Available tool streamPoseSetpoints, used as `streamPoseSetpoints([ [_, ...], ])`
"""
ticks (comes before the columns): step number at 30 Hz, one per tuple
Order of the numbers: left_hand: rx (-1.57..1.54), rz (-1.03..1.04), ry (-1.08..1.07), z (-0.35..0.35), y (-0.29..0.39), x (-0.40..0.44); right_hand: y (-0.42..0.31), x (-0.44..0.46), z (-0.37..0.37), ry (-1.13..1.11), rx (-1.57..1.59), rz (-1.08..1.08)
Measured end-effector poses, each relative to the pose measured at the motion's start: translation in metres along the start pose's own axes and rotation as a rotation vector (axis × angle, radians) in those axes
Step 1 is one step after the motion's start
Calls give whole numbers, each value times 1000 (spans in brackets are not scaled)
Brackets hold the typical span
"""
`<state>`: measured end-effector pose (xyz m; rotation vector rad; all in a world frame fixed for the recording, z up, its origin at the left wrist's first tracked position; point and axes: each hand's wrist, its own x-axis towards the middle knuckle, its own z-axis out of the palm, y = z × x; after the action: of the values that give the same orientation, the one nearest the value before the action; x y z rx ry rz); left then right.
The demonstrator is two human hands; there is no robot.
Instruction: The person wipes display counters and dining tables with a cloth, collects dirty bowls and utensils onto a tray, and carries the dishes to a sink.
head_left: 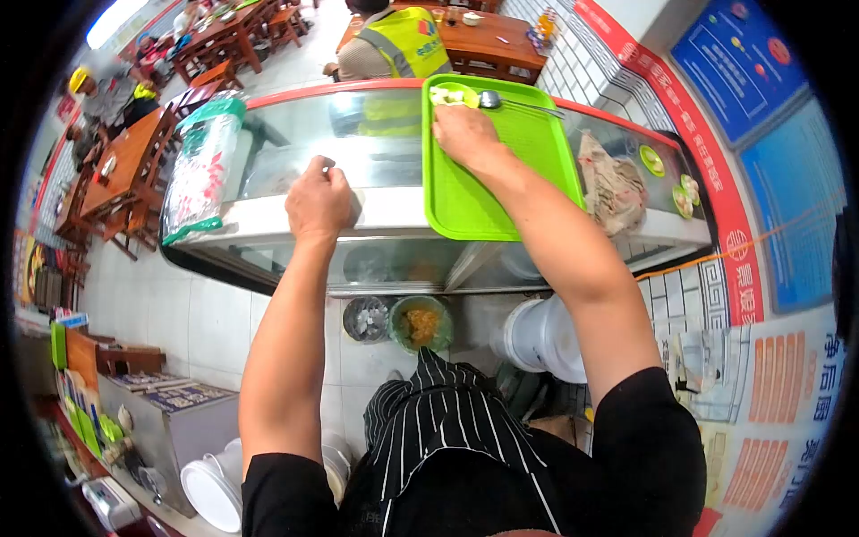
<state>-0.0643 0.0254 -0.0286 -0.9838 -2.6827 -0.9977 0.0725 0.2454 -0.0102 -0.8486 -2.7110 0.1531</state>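
A bright green tray [501,179] lies on top of the glass display counter [385,210]. At its upper left corner my right hand [465,134] has its fingers closed at a small green dish [458,93] with pale food; its fingertips are partly hidden. Beside the dish rest a metal spoon [489,99] and chopsticks [537,109]. My left hand [319,199] is closed in a loose fist over the counter's front edge, left of the tray and apart from it. Whether it holds anything small cannot be made out.
A crumpled cloth [612,183] and small green dishes [684,197] lie right of the tray. A plastic-wrapped package [201,174] sits at the counter's left end. Bins [420,324] stand on the floor below. A person in a yellow vest [407,43] sits beyond the counter.
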Motion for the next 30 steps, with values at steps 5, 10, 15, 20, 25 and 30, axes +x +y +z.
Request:
streamPoseSetpoints([
  [5, -9, 19, -29, 5, 3, -3, 4, -43, -21, 86, 239, 12],
  [10, 28, 78, 12, 13, -6, -3, -32, -182, -48, 479, 701, -42],
  [15, 1, 74, -18, 18, -5, -6, -37, -315, 61, 268, 825, 287],
  [20, 0, 48, -19, 23, -7, -3, -27, -372, 202, 44, 724, 448],
  [25, 7, 105, 12, 23, 4, -1, -14, -336, 89, 143, 655, 335],
  [30, -31, 80, -12, 20, 12, 1, 89, -277, -82, 646, 148, 113],
])
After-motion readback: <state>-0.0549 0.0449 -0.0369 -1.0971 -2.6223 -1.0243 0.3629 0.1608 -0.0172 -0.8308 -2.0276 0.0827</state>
